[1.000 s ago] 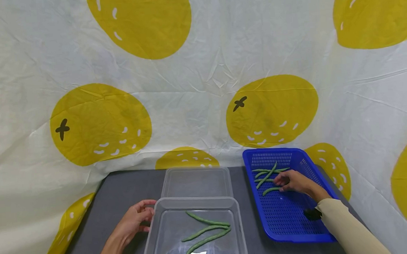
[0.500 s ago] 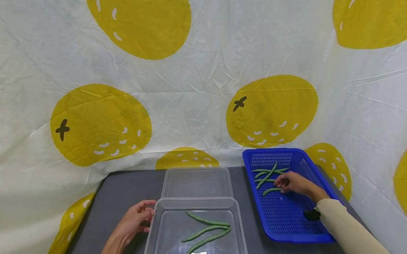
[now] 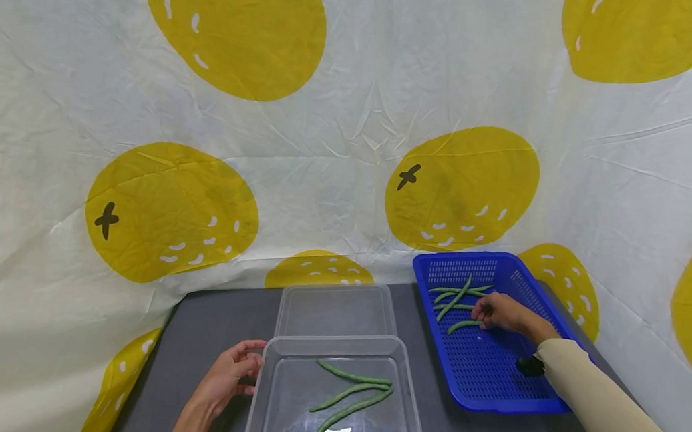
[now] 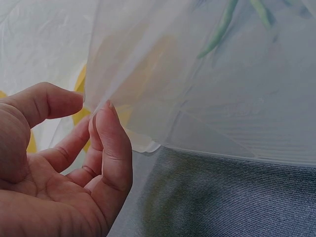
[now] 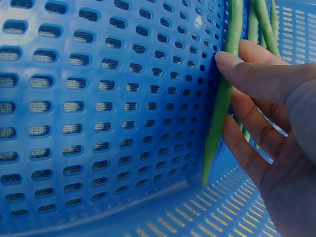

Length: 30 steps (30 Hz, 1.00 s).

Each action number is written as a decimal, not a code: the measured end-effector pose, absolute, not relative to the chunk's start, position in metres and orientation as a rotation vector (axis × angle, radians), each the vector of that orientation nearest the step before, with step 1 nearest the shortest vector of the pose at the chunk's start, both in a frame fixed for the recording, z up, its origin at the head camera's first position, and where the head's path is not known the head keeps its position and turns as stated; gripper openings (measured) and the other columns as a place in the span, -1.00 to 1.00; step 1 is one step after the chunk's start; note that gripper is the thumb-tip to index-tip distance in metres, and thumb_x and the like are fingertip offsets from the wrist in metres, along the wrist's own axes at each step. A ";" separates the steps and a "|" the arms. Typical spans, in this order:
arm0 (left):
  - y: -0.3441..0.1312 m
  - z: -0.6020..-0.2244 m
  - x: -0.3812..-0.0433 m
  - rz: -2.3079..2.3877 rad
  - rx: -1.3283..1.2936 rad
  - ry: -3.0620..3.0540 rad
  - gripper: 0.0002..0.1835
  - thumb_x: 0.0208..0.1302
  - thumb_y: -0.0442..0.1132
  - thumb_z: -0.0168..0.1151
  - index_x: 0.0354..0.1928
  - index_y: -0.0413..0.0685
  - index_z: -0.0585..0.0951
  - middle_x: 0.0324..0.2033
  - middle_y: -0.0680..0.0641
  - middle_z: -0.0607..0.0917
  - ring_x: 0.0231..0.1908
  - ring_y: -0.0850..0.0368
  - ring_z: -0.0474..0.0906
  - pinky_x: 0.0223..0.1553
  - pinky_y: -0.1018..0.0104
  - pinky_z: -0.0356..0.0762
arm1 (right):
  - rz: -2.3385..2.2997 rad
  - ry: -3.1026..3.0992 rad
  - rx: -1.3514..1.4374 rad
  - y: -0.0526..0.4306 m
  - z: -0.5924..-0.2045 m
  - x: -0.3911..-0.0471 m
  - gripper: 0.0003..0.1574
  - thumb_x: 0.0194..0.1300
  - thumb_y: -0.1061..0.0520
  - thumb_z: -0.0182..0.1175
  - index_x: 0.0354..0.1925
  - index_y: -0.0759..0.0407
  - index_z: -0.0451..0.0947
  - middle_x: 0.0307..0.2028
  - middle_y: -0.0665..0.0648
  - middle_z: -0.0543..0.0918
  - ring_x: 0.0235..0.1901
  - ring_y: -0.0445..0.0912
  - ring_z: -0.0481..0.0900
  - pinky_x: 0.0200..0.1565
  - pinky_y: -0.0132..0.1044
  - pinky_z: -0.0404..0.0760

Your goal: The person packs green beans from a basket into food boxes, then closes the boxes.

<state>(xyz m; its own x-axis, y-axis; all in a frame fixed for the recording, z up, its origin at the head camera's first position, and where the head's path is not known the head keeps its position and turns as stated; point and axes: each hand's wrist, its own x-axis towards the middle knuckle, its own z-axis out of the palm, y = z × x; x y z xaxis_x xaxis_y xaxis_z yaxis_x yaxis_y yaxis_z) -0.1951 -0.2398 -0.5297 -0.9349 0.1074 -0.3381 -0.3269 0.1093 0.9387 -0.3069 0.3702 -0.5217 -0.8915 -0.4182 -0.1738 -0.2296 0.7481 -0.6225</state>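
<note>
One slim green bean (image 5: 223, 98) lies pinched between the thumb and nearly closed fingertips of your right hand (image 3: 506, 313), inside the blue basket (image 3: 506, 404), with more beans (image 3: 453, 298) just beyond those fingers. It looks light, smooth enough to slip and apt to snap if bent, so pinch gently near its middle. Your left hand's (image 3: 233, 370) fingers, loosely bent, merely touch the clear container (image 3: 337, 341) beside them.
</note>
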 end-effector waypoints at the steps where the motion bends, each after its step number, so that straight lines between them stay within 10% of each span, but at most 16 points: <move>1: -0.240 -0.530 -0.195 1.891 -0.214 2.072 -0.47 0.38 -0.27 0.21 0.35 -0.22 0.41 -0.18 -0.08 0.62 -0.27 0.04 0.57 -0.39 0.14 0.61 | -0.877 2.653 -0.509 0.370 -0.522 -0.307 -0.81 0.16 0.45 0.36 -0.22 0.32 0.67 -0.30 0.19 0.70 -0.31 -0.04 0.60 -0.25 -0.26 0.61; 30: -0.238 -0.528 -0.193 1.900 -0.229 2.074 -0.47 0.34 -0.28 0.22 0.34 -0.23 0.42 -0.21 -0.07 0.62 -0.28 0.04 0.56 -0.38 0.13 0.60 | -0.785 2.748 -0.570 0.366 -0.510 -0.296 -0.86 0.29 0.39 0.28 -0.19 0.23 0.64 -0.33 0.12 0.67 -0.28 -0.07 0.59 -0.18 -0.17 0.62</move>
<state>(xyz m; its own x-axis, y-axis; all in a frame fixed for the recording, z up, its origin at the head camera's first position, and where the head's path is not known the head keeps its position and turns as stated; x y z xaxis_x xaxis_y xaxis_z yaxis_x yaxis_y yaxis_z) -0.1935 -0.2382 -0.5276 -0.9365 0.0955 -0.3374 -0.3278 0.1032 0.9391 -0.2962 0.3661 -0.5098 -0.8986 -0.4251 -0.1085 -0.3038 0.7813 -0.5453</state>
